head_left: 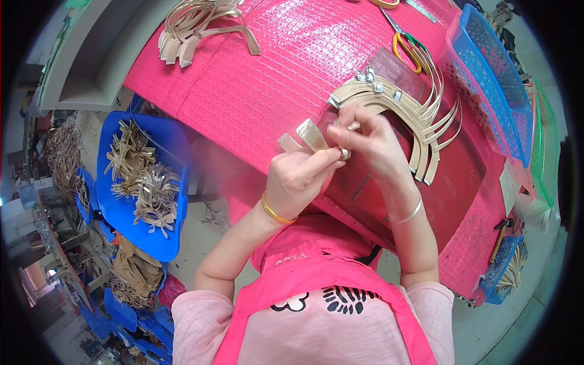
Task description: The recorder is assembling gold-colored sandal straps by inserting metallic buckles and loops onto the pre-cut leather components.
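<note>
My left hand (299,177) pinches a shiny gold-beige strap (311,135) between thumb and fingers. A small metal buckle (345,154) sits at its thumb tip, and a second pale strip (289,143) sticks out behind the fingers. Close beside it, my right hand (372,141) is bent into a pinch above the buckle, slightly blurred; what its fingertips hold is too small to tell. Just beyond the right hand lies a curved bundle of beige straps (401,104), with several silver buckles (378,87) on and near its left end.
Yellow-handled scissors (404,52) lie beyond the straps on the pink-covered table (261,79). More straps (201,30) rest at the far left. A blue bin (159,241) with strap bundles stands left of the table. Blue (486,79) and green (545,146) baskets line the right side.
</note>
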Motion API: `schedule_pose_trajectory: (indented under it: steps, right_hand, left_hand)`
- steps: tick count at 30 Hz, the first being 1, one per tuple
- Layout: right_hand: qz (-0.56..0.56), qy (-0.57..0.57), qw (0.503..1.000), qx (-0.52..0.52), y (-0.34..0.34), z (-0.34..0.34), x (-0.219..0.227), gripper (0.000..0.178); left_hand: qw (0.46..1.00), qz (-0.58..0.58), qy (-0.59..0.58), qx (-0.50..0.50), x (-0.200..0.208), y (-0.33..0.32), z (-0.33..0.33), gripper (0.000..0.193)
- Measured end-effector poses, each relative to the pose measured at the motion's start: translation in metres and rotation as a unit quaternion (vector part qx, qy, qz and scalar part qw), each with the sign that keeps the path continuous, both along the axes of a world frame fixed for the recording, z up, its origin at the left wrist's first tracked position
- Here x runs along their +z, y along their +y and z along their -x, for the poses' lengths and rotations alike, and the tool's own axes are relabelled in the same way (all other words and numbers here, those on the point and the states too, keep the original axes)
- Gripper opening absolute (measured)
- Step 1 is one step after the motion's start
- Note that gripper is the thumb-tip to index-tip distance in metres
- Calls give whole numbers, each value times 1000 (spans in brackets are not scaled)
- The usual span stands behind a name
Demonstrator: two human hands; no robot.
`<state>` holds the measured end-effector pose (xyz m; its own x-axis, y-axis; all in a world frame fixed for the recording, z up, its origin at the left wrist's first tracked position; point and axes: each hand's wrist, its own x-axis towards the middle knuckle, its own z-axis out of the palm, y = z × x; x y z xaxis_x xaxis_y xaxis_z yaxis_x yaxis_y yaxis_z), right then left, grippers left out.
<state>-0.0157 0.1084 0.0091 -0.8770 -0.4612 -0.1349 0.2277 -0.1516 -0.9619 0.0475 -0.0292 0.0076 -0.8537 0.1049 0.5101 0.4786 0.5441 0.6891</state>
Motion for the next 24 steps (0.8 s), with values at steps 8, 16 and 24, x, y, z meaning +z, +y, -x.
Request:
schedule_pose_trajectory:
  steps: [8,16,24]
  right_hand:
    - [-49,-58,997,-3,-37,32,-6,21]
    - [-42,-15,997,-59,-26,43,-2,26]
    - [-151,-20,987,-50,34,-18,-9,16]
  left_hand:
    - [926,276,188,175,8,-24,9,28]
    - [884,370,29,285,-4,-143,136,8]
    - [826,415,148,352,-50,-195,223,41]
